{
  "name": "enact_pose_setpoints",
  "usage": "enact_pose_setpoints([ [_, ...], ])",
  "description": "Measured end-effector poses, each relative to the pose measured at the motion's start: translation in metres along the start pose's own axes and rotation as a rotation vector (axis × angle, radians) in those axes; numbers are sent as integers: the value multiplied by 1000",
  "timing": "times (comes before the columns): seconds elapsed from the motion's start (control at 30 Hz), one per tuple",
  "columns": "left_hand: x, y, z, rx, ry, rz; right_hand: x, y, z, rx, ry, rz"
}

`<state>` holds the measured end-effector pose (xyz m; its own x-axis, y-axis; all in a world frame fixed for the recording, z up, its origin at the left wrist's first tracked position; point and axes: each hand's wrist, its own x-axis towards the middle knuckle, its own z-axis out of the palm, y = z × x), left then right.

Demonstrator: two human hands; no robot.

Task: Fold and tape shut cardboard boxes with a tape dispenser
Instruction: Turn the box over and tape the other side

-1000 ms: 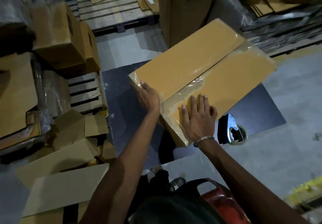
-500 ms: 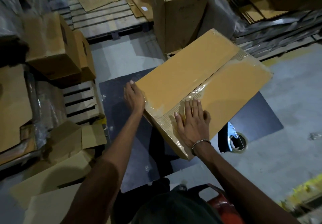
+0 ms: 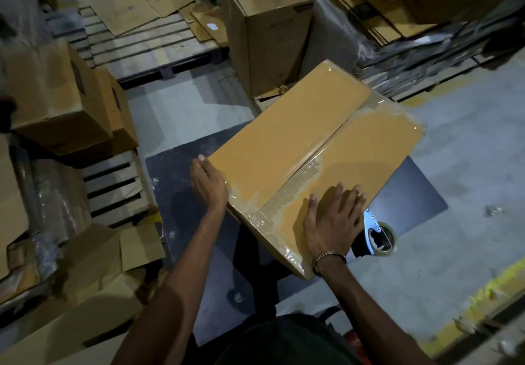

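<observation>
A closed tan cardboard box (image 3: 287, 137) lies flaps-up over a dark floor mat (image 3: 181, 194), with clear tape running along its centre seam and down its near end. My left hand (image 3: 208, 185) rests against the box's near left edge, fingers along the side. My right hand (image 3: 333, 219) lies flat on the top of the near right flap, fingers straight and spread. The tape dispenser (image 3: 376, 235) sits on the floor just right of my right hand, partly hidden behind it.
A tall upright cardboard box (image 3: 270, 32) stands behind the taped one. Stacked boxes (image 3: 65, 100) and loose flattened cardboard (image 3: 85, 265) crowd the left side on wooden pallets (image 3: 147, 43). Flat cardboard stacks (image 3: 397, 1) fill the far right. Bare concrete floor (image 3: 468, 194) lies to the right.
My right hand has slid rightward across the near flap, off the taped seam. My left hand stays at the box's left edge. The view shifted slightly.
</observation>
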<state>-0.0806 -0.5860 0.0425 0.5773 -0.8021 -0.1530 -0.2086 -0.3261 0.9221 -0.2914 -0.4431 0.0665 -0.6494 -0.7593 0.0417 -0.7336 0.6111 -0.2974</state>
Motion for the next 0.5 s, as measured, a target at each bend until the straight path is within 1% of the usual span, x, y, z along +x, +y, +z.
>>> enact_pose_setpoints([
  [0.1,5,-6,2,-38,-13,-10,1,0,2,-51,-42,-28],
  [0.17,5,-3,1,-102,-37,-7,2,1,2,-49,-83,-69],
  [0.2,4,-1,-1,-94,-51,9,2,2,2,-46,-101,-92],
  [0.23,3,1,-2,-10,-49,52,3,2,1,-42,-111,-106],
  [0.27,0,2,-4,177,-22,146,3,3,0,-34,-114,-111],
  [0.3,-3,4,-4,410,-4,277,3,2,-1,-21,-115,-110],
  [0.33,-10,8,-4,608,-31,403,5,1,-3,2,-113,-112],
  [0.37,-18,13,-1,754,-100,504,8,-1,-5,41,-105,-124],
  [0.43,-38,21,9,924,-262,660,25,-7,-10,127,-91,-192],
  [0.47,-49,23,14,968,-312,714,39,-9,-12,138,-96,-266],
  [0.5,-56,23,17,991,-330,744,54,-11,-14,120,-109,-356],
])
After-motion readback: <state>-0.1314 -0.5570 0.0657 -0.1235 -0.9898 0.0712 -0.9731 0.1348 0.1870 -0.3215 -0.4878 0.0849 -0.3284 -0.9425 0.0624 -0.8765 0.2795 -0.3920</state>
